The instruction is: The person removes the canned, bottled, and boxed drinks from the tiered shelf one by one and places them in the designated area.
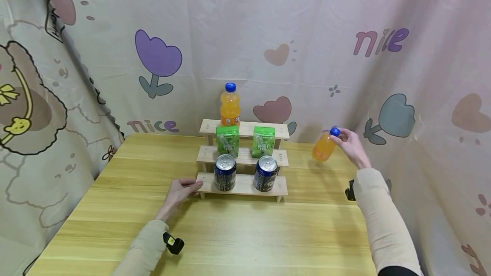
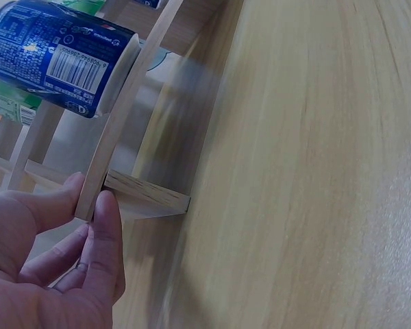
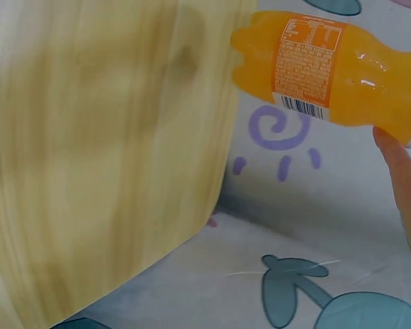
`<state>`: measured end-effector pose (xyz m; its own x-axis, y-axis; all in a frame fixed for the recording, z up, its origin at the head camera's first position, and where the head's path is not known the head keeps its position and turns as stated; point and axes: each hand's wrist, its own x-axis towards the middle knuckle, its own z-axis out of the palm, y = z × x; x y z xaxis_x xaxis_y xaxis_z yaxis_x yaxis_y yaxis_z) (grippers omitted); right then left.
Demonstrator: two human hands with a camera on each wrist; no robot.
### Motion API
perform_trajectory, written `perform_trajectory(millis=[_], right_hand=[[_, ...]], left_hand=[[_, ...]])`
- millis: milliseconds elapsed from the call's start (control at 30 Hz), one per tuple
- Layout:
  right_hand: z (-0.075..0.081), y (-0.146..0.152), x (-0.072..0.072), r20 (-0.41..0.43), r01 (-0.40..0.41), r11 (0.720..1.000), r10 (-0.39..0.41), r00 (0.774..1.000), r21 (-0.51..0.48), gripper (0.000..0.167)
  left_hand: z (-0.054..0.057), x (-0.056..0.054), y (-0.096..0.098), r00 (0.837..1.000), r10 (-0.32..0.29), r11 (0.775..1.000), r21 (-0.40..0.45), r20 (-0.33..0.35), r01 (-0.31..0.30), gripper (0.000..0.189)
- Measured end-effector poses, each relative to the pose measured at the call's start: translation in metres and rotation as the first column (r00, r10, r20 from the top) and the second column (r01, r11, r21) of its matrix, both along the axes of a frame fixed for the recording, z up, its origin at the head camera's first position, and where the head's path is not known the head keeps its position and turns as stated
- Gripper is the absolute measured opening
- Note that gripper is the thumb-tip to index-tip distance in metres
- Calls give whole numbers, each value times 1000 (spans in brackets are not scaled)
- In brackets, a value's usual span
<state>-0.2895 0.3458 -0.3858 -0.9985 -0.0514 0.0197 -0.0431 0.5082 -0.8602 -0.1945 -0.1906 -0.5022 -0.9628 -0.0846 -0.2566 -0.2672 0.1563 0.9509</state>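
My left hand (image 1: 183, 191) pinches the left end of the lowest board of a three-step wooden rack (image 1: 245, 188), thumb above and fingers below. In the right hand (image 1: 352, 145) is a bottle of orange drink (image 1: 323, 147), gripped by its neck just under the blue cap and tilted, above the table right of the rack. A second orange drink bottle (image 1: 230, 107) stands at the left of the top step. Two green drink cartons (image 1: 228, 140) are on the middle step. Two dark blue cans (image 1: 225, 173) stand on the lowest step, one with its barcode showing in the left wrist view.
The rack stands on a wood-grain table (image 1: 245, 233). A printed cloth (image 1: 230, 33) with flowers and hearts hangs behind the table and along both sides. In the right wrist view, the table's edge (image 3: 226, 157) runs close by the bottle.
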Motion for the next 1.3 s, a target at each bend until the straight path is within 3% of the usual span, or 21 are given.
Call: perform_trajectory(millis=[633,1300], right_hand=[[-28,12,5,47,9,1000,-9,999,4,59],[-34,11,4,87,21,999,-19,996,-30,60]], left_hand=[[0,-1,0,1000,-9,1000,6,-7,9,41],[0,1,0,1000,-6,1000,-12,-7,6,41]])
